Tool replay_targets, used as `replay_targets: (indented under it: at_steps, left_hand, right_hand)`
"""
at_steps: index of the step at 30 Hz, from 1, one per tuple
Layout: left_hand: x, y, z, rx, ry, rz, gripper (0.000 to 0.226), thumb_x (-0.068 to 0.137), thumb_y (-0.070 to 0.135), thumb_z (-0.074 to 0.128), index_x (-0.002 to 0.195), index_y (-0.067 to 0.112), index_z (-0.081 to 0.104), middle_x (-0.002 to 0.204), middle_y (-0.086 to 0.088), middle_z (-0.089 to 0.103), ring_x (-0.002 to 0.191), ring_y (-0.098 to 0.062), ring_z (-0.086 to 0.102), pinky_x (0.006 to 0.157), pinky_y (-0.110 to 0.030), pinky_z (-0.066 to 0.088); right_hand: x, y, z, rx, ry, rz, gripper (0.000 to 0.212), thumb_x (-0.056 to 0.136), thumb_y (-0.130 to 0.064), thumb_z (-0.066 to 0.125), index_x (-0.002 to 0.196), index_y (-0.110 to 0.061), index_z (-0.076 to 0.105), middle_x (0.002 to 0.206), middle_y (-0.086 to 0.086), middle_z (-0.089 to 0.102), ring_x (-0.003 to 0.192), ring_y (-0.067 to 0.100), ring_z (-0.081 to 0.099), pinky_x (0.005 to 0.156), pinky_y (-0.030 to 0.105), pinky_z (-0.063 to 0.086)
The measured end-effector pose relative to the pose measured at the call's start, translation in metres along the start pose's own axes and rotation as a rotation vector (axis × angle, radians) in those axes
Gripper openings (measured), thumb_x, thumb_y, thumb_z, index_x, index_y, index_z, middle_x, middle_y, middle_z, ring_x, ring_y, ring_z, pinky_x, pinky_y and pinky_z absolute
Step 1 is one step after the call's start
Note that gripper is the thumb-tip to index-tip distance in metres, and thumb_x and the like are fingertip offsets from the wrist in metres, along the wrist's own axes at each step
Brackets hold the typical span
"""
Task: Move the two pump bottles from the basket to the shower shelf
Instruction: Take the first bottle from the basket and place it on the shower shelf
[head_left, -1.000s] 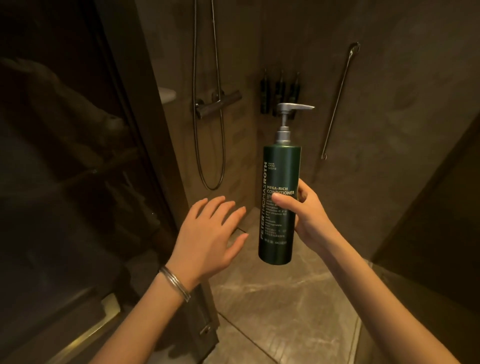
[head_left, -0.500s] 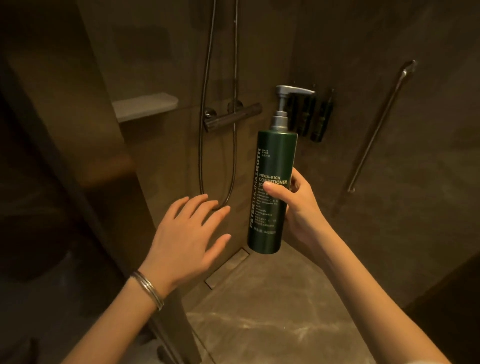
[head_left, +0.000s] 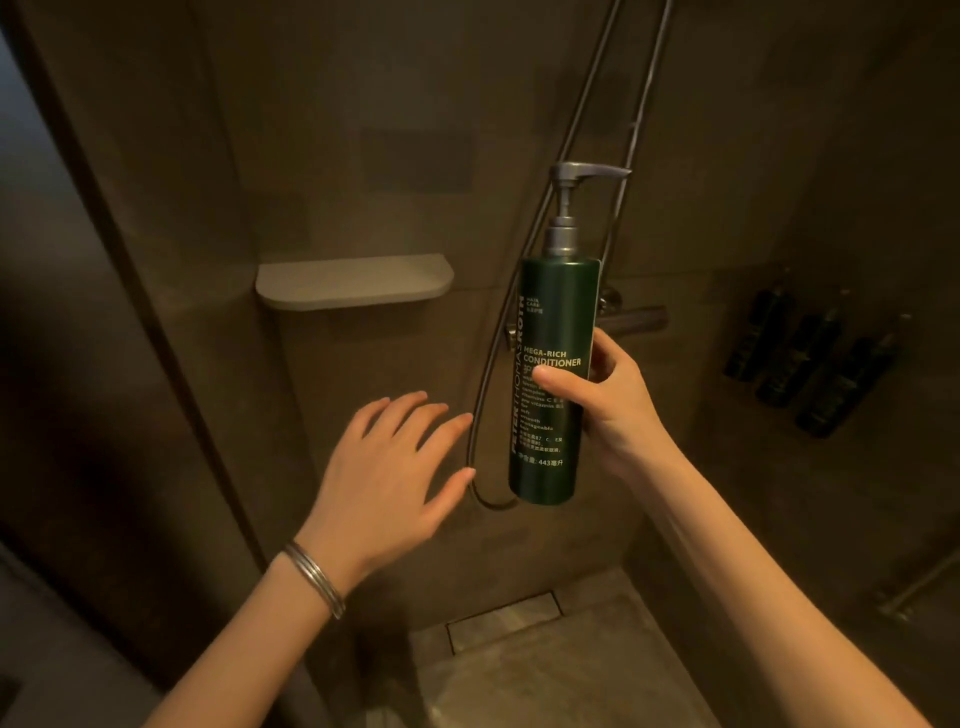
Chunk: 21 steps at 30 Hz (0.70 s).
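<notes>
My right hand (head_left: 613, 410) grips a tall dark green pump bottle (head_left: 553, 332) with a grey pump head, held upright in the air inside the shower. The pale shower shelf (head_left: 358, 283) juts from the wall up and to the left of the bottle, with nothing on it. My left hand (head_left: 389, 473) hovers lower left of the bottle, fingers spread, holding nothing; a metal bangle circles its wrist. The basket and the second pump bottle are out of view.
A shower hose (head_left: 524, 291) loops down the wall right behind the bottle, beside the mixer bar (head_left: 639, 317). Three dark bottles (head_left: 810, 364) hang on the right wall. A glass door edge (head_left: 130, 270) runs along the left. A floor drain (head_left: 504, 621) lies below.
The view has moved into the shower and swung left, so the shelf sits nearer the middle. My right hand has kept its hold on the bottle, and my left hand has stayed spread beside it.
</notes>
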<state>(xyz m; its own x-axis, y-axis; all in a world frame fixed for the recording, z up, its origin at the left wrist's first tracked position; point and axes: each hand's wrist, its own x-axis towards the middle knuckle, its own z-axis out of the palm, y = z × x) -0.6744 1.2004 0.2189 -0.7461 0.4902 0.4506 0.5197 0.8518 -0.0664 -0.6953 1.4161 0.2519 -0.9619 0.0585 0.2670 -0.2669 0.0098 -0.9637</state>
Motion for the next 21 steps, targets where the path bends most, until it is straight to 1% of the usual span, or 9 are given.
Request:
replay_targets:
  at_steps: [2, 4, 6, 8, 11, 14, 16, 19, 21]
  left_hand:
    - [0.011, -0.004, 0.000, 0.017, -0.003, -0.056, 0.051, 0.089, 0.050, 0.033, 0.125, 0.023, 0.056, 0.121, -0.001, 0.061, 0.119, -0.022, 0.051, 0.098, -0.040, 0.038]
    - [0.022, -0.011, 0.003, 0.025, 0.008, -0.103, 0.051, 0.089, 0.050, 0.033, 0.126, 0.023, 0.055, 0.122, -0.001, 0.061, 0.120, -0.022, 0.050, 0.099, -0.040, 0.037]
    - [0.031, -0.017, 0.007, 0.036, 0.014, -0.154, 0.051, 0.089, 0.052, 0.033, 0.128, 0.025, 0.053, 0.123, 0.001, 0.060, 0.122, -0.021, 0.049, 0.100, -0.037, 0.031]
    - [0.042, -0.024, 0.011, 0.055, 0.033, -0.198, 0.051, 0.089, 0.054, 0.033, 0.128, 0.028, 0.052, 0.124, 0.003, 0.059, 0.122, -0.019, 0.048, 0.101, -0.033, 0.026]
    - [0.061, -0.039, 0.016, 0.052, 0.054, -0.240, 0.051, 0.089, 0.055, 0.032, 0.128, 0.029, 0.051, 0.125, 0.005, 0.058, 0.124, -0.017, 0.047, 0.101, -0.034, 0.031]
    - [0.076, -0.056, 0.016, 0.062, 0.110, -0.285, 0.052, 0.089, 0.053, 0.032, 0.128, 0.026, 0.052, 0.125, 0.001, 0.058, 0.123, -0.021, 0.047, 0.099, -0.039, 0.036]
    - [0.083, -0.064, 0.014, 0.072, 0.143, -0.325, 0.053, 0.089, 0.052, 0.032, 0.129, 0.025, 0.052, 0.125, 0.000, 0.058, 0.122, -0.022, 0.048, 0.097, -0.040, 0.038]
    - [0.090, -0.072, 0.011, 0.090, 0.166, -0.389, 0.052, 0.088, 0.052, 0.033, 0.127, 0.025, 0.052, 0.124, 0.000, 0.059, 0.121, -0.023, 0.049, 0.096, -0.040, 0.039]
    - [0.092, -0.077, 0.010, 0.123, 0.160, -0.426, 0.052, 0.088, 0.053, 0.033, 0.128, 0.026, 0.051, 0.126, -0.001, 0.058, 0.123, -0.023, 0.047, 0.097, -0.040, 0.039]
  right_hand:
    - [0.026, 0.000, 0.004, 0.017, -0.042, -0.014, 0.072, 0.052, -0.030, 0.084, 0.117, -0.021, 0.057, 0.107, 0.000, 0.068, 0.100, 0.016, 0.065, 0.087, 0.038, 0.052]
    - [0.051, 0.000, 0.011, 0.028, -0.078, -0.029, 0.075, 0.050, -0.033, 0.083, 0.118, -0.018, 0.056, 0.109, 0.002, 0.067, 0.100, 0.017, 0.065, 0.087, 0.037, 0.052]
    - [0.074, 0.000, 0.018, 0.052, -0.103, -0.045, 0.074, 0.049, -0.035, 0.082, 0.117, -0.018, 0.058, 0.110, 0.003, 0.067, 0.101, 0.017, 0.065, 0.088, 0.038, 0.052]
    - [0.097, 0.001, 0.026, 0.075, -0.120, -0.075, 0.071, 0.048, -0.035, 0.082, 0.113, -0.022, 0.059, 0.109, 0.002, 0.067, 0.101, 0.017, 0.064, 0.089, 0.037, 0.051]
    - [0.127, -0.004, 0.039, 0.088, -0.162, -0.112, 0.070, 0.049, -0.036, 0.081, 0.114, -0.025, 0.058, 0.109, -0.003, 0.067, 0.101, 0.013, 0.064, 0.087, 0.034, 0.052]
    - [0.157, -0.008, 0.054, 0.105, -0.217, -0.138, 0.074, 0.052, -0.034, 0.081, 0.120, -0.019, 0.056, 0.114, 0.002, 0.066, 0.105, 0.017, 0.063, 0.091, 0.039, 0.050]
    - [0.173, -0.009, 0.065, 0.135, -0.250, -0.144, 0.078, 0.054, -0.033, 0.081, 0.124, -0.016, 0.053, 0.118, 0.006, 0.064, 0.108, 0.021, 0.061, 0.094, 0.043, 0.049]
    - [0.192, -0.009, 0.084, 0.173, -0.308, -0.138, 0.074, 0.055, -0.030, 0.081, 0.122, -0.018, 0.053, 0.117, 0.004, 0.063, 0.107, 0.019, 0.062, 0.092, 0.042, 0.050]
    - [0.205, -0.010, 0.097, 0.179, -0.347, -0.142, 0.075, 0.055, -0.023, 0.083, 0.123, -0.019, 0.052, 0.117, 0.003, 0.062, 0.108, 0.018, 0.061, 0.093, 0.042, 0.050]
